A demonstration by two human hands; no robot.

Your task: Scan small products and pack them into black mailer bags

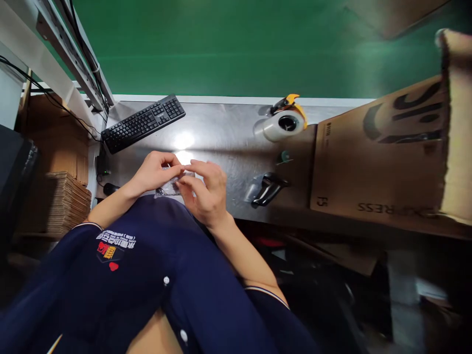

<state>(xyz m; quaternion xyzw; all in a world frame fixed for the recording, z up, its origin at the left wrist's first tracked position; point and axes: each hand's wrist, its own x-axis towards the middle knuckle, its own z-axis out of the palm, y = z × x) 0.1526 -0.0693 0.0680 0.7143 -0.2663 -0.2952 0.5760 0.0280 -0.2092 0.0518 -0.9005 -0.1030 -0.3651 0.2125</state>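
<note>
Close in front of my body, a small clear plastic bag (pixel 170 188) lies at the near edge of the metal table. My left hand (pixel 157 171) comes over it from the left, its thumb and forefinger closed in a pinch at the bag's upper edge. From the right, my right hand (pixel 207 191) meets it there, fingers bent, with thumb and forefinger at the same edge. The fingertips of both hands nearly touch. What the bag contains is partly hidden by my hands and hard to make out.
A black keyboard (pixel 143 123) lies back left. To the right are a tape dispenser (pixel 283 123), a black handheld scanner (pixel 270 189) and a small green roll (pixel 285 157). A large cardboard box (pixel 376 167) stands at far right; flattened cartons (pixel 68 204) are stacked left. A green belt (pixel 236 49) runs behind.
</note>
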